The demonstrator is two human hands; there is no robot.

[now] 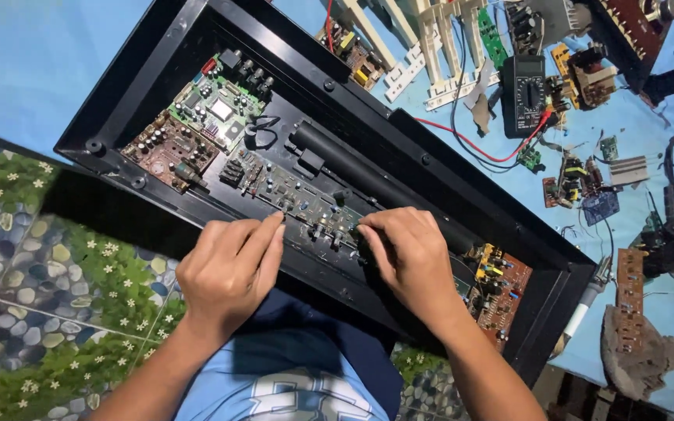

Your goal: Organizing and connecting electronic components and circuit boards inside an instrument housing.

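A long black open casing (150,47) lies slanted across my lap, with circuit boards inside. My left hand (232,269) rests its fingertips on the long middle circuit board (290,191), index finger pointing at its near edge. My right hand (411,253) presses fingers down on the same board's right end, next to a black cylinder (368,175). A green board (216,97) and a brown board (169,148) sit at the casing's left end. Another brown board (501,288) sits at the right end. Neither hand visibly holds a tool.
A black multimeter (523,93) with red and black leads lies on the blue sheet (33,54) behind the casing. Loose small boards, wires, white plastic frames (423,39) and a heat sink (629,168) scatter at the right. A pebble-and-flower patterned floor (40,296) is at the left.
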